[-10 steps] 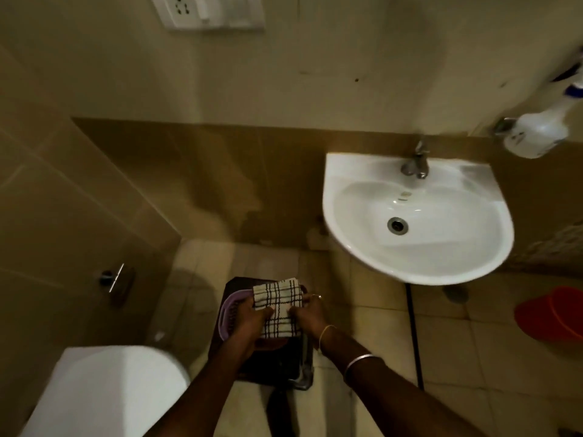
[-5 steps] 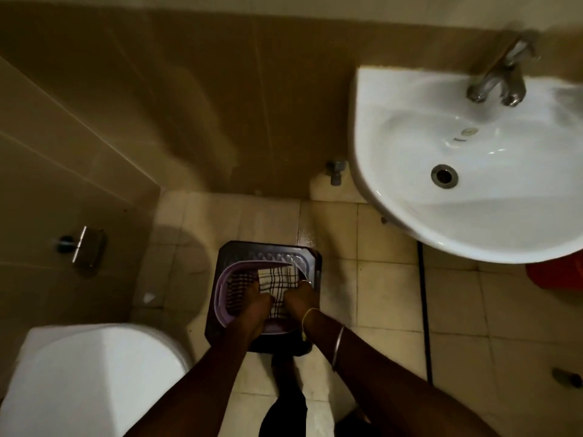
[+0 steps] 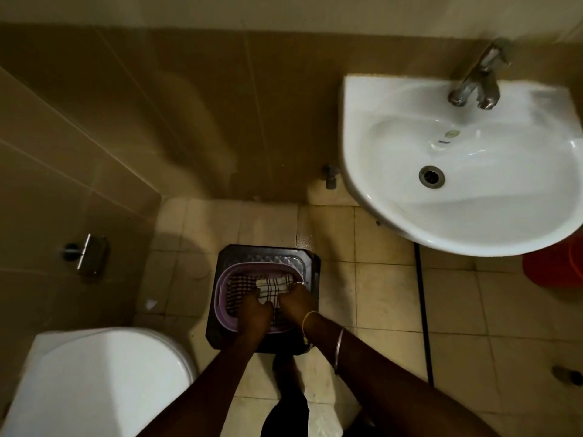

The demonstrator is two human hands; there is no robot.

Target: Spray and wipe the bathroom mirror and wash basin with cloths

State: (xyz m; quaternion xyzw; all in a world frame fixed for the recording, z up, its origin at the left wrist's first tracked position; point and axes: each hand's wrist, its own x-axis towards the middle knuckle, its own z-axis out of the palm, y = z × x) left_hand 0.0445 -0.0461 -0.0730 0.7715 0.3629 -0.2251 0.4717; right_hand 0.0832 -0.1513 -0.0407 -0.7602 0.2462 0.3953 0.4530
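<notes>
- Toilet [image 3: 94, 383]: white, lid down, in the lower left corner of the view.
- Metal wall fitting [image 3: 85, 255]: mounted on the tiled left wall, above the toilet.
- Stool [image 3: 268, 252]: dark plastic, standing on the floor tiles between the toilet and the wash basin.
- Basket [image 3: 220, 298]: lilac, set on top of the stool.
- Dark checked cloth [image 3: 238, 287]: lies in the left half of the basket.
- Left hand [image 3: 254, 315]: reaches into the basket. Its fingers are curled and clamped on the near left edge of the cream checked cloth.
- Cream checked cloth [image 3: 273, 288]: folded, in the right half of the basket, touching the dark checked cloth and held between both hands.
- Right hand [image 3: 298, 302]: its fingers are curled round the right edge of the cream checked cloth. Bangles [image 3: 339, 345] sit on the wrist.
- Wash basin [image 3: 362, 127]: white, wall-mounted, upper right, well apart from the basket. The bowl holds nothing.
- Tap [image 3: 476, 80]: chrome, at the back rim of the wash basin.
- Red bucket [image 3: 552, 266]: on the floor, partly hidden under the basin's right edge.
</notes>
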